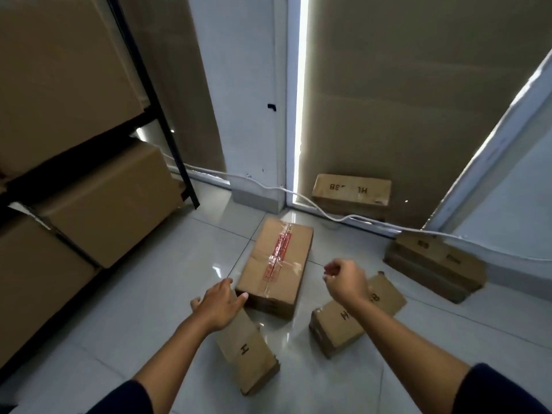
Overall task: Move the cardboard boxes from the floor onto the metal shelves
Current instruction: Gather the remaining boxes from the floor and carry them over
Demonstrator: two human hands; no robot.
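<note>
Cardboard, taped along the top seam with clear and red tape: the taped box (276,265) lies flat on the tiled floor (143,294), centre of view, and looks to be the one being reached for. The left hand (219,304) is spread with fingers straight, fingertips at the box's near left corner, contact probable but not certain. The right hand (346,282) is held above the floor just right of the box, fingers loosely curled, nothing gripped, apart from the box. No box is held by either hand. Four more boxes are seen on the floor: a small H-marked box (249,351) under the left forearm, touching or just beside the taped box's near end; a second small box (352,321) below the right wrist; a box by the door (352,191) against the far wall; a stacked box (436,264) at right. The metal shelves (167,121) stand at left, black-framed, already loaded with large cartons (104,198). Step judged: pickup of the taped box, grasp not yet made. Next move, as judged: both hands to be set on opposite long sides, box lifted level and carried left to the shelves; free shelf space cannot be told from here. A white cable (298,195) is run along the wall base.
</note>
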